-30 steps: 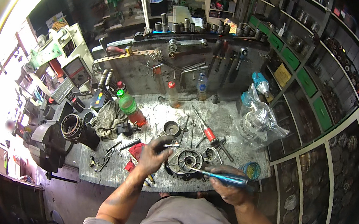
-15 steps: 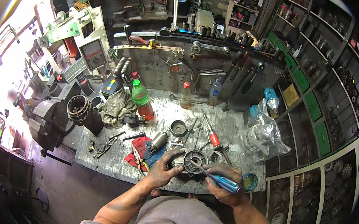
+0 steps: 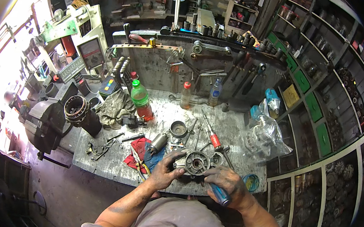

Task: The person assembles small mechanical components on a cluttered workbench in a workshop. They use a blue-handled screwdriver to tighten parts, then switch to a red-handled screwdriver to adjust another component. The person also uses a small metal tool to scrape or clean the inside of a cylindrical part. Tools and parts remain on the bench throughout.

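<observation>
The right hand curls around one blue-handled screwdriver, apparently angling it toward the one metal housing; the left hand clasps that housing's left side, seemingly steadying it near the surface's front edge. Beyond are one red-handled screwdriver and at least three upright bottles.
</observation>
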Demonstrator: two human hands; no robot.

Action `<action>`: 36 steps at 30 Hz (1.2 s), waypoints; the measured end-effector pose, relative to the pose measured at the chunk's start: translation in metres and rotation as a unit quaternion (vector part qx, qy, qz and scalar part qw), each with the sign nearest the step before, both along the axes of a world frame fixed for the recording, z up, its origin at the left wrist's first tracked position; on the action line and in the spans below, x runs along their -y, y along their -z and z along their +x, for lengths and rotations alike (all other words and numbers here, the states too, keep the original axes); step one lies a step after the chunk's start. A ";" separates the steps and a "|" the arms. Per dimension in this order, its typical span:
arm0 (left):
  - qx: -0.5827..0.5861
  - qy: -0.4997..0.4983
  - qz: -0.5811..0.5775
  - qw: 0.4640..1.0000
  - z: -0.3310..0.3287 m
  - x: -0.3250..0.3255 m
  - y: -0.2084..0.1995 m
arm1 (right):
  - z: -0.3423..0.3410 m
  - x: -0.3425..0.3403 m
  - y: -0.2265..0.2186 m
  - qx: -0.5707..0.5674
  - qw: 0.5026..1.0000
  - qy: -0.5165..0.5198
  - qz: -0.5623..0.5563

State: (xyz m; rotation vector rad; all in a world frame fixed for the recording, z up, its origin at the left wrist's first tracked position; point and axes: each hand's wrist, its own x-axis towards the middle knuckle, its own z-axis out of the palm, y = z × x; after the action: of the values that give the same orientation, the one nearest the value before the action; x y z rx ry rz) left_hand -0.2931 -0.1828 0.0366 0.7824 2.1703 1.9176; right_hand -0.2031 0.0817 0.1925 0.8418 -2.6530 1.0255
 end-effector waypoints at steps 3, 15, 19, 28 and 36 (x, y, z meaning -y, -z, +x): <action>-0.021 -0.004 -0.005 1.000 -0.001 -0.001 0.000 | 0.004 0.002 0.005 -0.001 0.995 0.042 -0.090; -0.019 0.004 0.010 1.000 -0.003 0.000 0.009 | -0.008 0.026 0.024 0.016 0.958 0.187 -0.215; 0.000 0.016 0.014 1.000 -0.004 0.000 0.009 | -0.026 0.023 0.029 0.032 0.935 0.273 -0.224; 0.008 0.022 0.027 0.999 -0.004 0.000 0.005 | -0.086 -0.016 0.040 0.332 0.811 0.238 -0.420; -0.011 0.007 0.002 1.000 -0.004 0.002 0.008 | -0.048 -0.008 0.025 0.140 0.951 0.160 -0.226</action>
State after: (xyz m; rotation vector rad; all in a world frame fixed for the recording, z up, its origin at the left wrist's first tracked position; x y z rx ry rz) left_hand -0.2969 -0.1844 0.0290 0.8220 2.1680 1.9167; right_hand -0.2516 0.0898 0.1672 0.1737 -2.4767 1.6584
